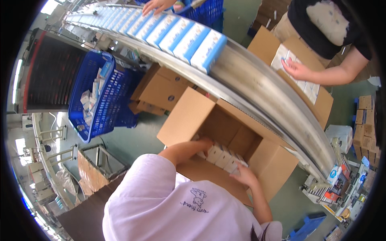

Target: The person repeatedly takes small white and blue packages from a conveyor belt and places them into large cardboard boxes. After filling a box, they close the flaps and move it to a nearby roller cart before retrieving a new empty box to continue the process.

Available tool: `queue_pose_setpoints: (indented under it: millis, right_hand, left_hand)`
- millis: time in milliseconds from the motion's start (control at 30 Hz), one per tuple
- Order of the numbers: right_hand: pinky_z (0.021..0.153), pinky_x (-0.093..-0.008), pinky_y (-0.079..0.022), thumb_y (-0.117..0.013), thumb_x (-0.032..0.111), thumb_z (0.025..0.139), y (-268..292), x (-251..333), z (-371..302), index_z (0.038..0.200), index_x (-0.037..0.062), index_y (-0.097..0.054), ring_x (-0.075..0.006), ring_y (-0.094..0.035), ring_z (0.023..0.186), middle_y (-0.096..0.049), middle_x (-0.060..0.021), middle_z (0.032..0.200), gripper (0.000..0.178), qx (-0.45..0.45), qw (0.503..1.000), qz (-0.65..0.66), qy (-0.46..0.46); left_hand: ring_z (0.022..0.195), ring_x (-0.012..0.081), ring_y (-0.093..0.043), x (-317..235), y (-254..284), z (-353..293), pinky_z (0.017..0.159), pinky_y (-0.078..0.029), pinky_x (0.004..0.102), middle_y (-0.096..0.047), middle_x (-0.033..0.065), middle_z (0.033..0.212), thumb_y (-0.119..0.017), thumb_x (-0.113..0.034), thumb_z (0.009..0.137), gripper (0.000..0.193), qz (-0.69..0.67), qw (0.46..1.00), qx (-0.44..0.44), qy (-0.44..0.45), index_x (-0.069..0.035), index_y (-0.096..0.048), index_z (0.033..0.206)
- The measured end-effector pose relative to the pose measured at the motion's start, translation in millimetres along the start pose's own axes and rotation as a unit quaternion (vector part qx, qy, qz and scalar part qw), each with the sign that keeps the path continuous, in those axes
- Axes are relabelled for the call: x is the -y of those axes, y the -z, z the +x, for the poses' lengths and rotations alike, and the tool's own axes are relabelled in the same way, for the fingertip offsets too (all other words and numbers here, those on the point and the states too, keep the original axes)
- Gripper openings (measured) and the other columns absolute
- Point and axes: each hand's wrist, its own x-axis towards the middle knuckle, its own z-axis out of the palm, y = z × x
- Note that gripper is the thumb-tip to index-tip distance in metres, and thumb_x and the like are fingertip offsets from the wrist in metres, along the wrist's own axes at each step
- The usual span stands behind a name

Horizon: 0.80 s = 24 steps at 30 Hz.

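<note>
An open cardboard box (225, 128) stands in front of me with its flaps spread outward. Inside it, against the near wall, lies a row of small white packs (219, 156). My left hand (205, 145) reaches into the box and grips the row's left end, its fingers bent and partly hidden. At the opposite end, my right hand (244, 176) presses its fingers on the last pack, so the row is held between both hands. The far side of the box's inside shows bare cardboard.
Beyond the box curves a metal conveyor (261, 86) carrying a line of blue-and-white packs (187, 40). Another person's hand (155, 5) touches that line. Across it, a co-worker (317, 36) reaches over a filled carton (299, 80). A blue basket (92, 108) with packs stands left.
</note>
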Motion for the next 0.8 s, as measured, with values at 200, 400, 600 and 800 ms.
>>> queue_pose_setpoints:
  millis: [200, 400, 600, 800]
  right_hand:
    - [0.076, -0.037, -0.049, -0.063, 0.039, 0.079, 16.5, 76.0, -71.2, 0.113, 0.0029, -0.055, -0.0308, -0.061, 0.087, -0.063, -0.0173, 0.094, 0.051, -0.16, 0.984, 0.08, 0.012]
    - [0.071, -0.0385, -0.049, -0.063, 0.037, 0.078, -34.0, 38.6, -49.6, 0.112, 0.0025, -0.055, -0.0302, -0.062, 0.08, -0.064, -0.016, 0.088, 0.049, -0.185, 0.98, 0.057, -0.046]
    - [0.073, -0.0396, -0.049, -0.061, 0.033, 0.08, -11.0, 39.6, -31.9, 0.11, -0.0009, -0.056, -0.0323, -0.063, 0.083, -0.063, -0.0223, 0.089, 0.045, -0.152, 0.987, 0.04, -0.02]
    - [0.074, -0.0413, -0.049, -0.055, 0.028, 0.083, -2.4, 59.0, -39.2, 0.103, -0.0016, -0.059, -0.0341, -0.062, 0.082, -0.063, -0.0225, 0.092, 0.036, -0.177, 0.982, 0.0, 0.07]
  left_hand:
    - [0.129, 0.0402, -0.022, -25.1, 2.1, -1.6, 0.095, -0.021, 0.0675, -0.031, 0.0176, 0.138, -0.085, -0.043, 0.044, 0.101, 0.061, 0.992, -0.083, 0.076, -0.015, -0.042, 0.131]
    - [0.115, 0.0372, -0.043, -36.2, -6.6, -12.2, 0.095, -0.028, 0.0619, -0.052, 0.016, 0.119, -0.085, -0.047, 0.038, 0.105, 0.054, 0.987, -0.13, 0.073, -0.016, -0.042, 0.129]
    - [0.102, 0.0322, -0.056, -33.3, 76.3, -80.2, 0.088, -0.045, 0.0369, -0.057, 0.0166, 0.114, -0.076, -0.042, 0.061, 0.073, -0.213, 0.951, -0.165, -0.15, -0.001, -0.053, 0.117]
    - [0.098, 0.0313, -0.058, -54.0, 90.5, -235.6, 0.083, -0.047, 0.0369, -0.06, 0.0172, 0.108, -0.076, -0.032, 0.063, 0.063, -0.138, 0.925, -0.139, -0.327, 0.0, -0.056, 0.113]
